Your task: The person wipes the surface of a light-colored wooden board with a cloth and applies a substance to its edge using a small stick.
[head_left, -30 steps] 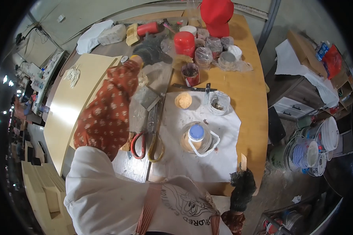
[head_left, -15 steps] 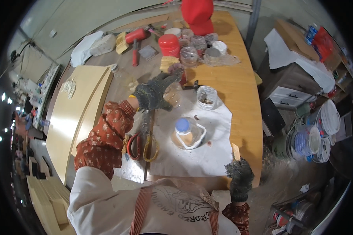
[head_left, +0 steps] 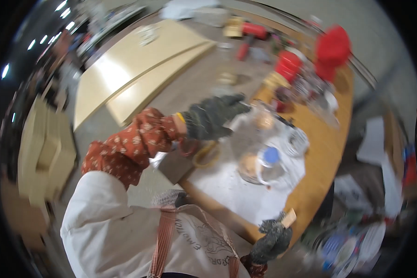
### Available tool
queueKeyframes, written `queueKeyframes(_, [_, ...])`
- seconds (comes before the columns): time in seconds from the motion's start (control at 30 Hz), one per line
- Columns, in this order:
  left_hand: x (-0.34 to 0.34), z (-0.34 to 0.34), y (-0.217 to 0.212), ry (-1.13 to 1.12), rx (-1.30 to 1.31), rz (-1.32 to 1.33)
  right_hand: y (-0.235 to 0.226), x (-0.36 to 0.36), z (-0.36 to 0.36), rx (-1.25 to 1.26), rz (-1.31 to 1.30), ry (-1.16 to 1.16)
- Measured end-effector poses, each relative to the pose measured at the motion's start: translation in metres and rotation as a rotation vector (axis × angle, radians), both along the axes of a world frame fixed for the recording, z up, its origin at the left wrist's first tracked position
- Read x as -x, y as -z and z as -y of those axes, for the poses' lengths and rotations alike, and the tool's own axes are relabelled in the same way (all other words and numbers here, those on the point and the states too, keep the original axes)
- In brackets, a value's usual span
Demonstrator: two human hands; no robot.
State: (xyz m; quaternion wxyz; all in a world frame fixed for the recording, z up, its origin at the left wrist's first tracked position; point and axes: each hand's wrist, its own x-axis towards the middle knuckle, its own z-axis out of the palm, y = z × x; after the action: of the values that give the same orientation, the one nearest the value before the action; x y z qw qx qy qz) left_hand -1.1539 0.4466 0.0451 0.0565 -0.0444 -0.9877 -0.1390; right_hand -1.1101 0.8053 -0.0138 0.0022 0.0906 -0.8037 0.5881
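My left hand (head_left: 213, 119), in a dark grey work glove, hovers over the left side of the white sheet (head_left: 217, 187). Its fingers are stretched out and hold nothing. Just past the fingertips stands a clear plastic container (head_left: 263, 119). Below the palm lie scissors with a yellow handle (head_left: 205, 156), partly hidden. My right hand (head_left: 269, 240), gloved too, is closed round a small flat wooden piece (head_left: 289, 218) at the table's near right edge; its kind I cannot make out. Between the hands sits a clear jug (head_left: 252, 169) with a blue cap and white handle.
A white tub (head_left: 297, 142) stands on the sheet's right side. Beyond are a red jar (head_left: 288, 65), a red cap (head_left: 332, 53) and a red mallet (head_left: 254, 31). Pale boards (head_left: 129, 65) cover the far left. Buckets (head_left: 352, 248) stand on the floor at right.
The whole view has swung left and blurred, so the table appears turned. My left hand is still stretched out over the table; my right hand still grips the wooden piece, now tilted differently.
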Motion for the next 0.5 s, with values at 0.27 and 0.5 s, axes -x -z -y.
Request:
queueKeyframes(0.27, [-0.077,-0.009,0.064,0.100,0.144,-0.139,0.033,0.100,0.077,-0.119,-0.420,-0.271])
queueKeyframes(0.5, [-0.184,-0.012,0.138,-0.643,0.008,0.299,0.127,0.184,0.180,-0.526,-1.049,-0.526])
